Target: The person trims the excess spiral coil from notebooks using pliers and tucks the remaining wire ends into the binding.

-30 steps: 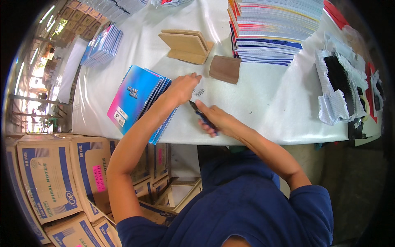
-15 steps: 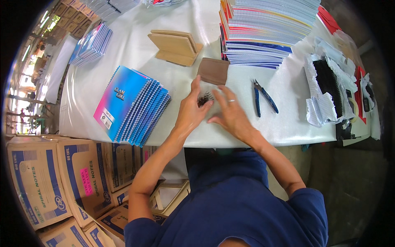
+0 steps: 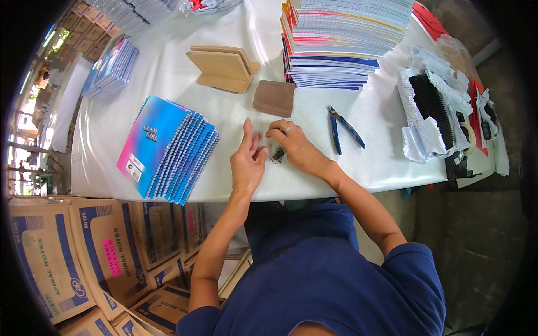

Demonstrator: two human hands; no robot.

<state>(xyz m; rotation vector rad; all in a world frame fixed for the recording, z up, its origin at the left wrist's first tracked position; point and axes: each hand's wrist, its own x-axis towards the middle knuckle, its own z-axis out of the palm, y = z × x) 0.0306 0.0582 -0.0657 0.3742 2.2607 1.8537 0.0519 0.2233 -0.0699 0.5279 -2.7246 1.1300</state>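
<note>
A small tangled pile of dark wire bits point(image 3: 277, 155) lies on the white-covered table, between my hands. My left hand point(image 3: 248, 165) is just left of it, edge down, with its fingers stretched and partly apart and nothing seen in them. Right beside the pile, my right hand point(image 3: 297, 147) reaches leftward over the cloth. Its fingers are bent and drawn together at the tips; whether they pinch anything is too small to make out. A folded brown cloth pad point(image 3: 274, 98) lies just beyond both hands. To the right rest blue-handled cutting pliers point(image 3: 344, 130), jaws pointing away.
Blue and pink spiral notebooks point(image 3: 168, 148) are stacked at left, with another stack point(image 3: 111, 68) farther back. A folded cardboard stand point(image 3: 223, 68) and a tall notebook pile point(image 3: 336, 50) stand behind. At right, torn paper wraps black coils point(image 3: 431, 112). Cartons point(image 3: 109, 241) fill the lower left.
My hands have moved apart from cupping round the wire bits. The left is lower, the right has turned its fingers leftward, and the pile shows more fully. The whole view has shifted slightly.
</note>
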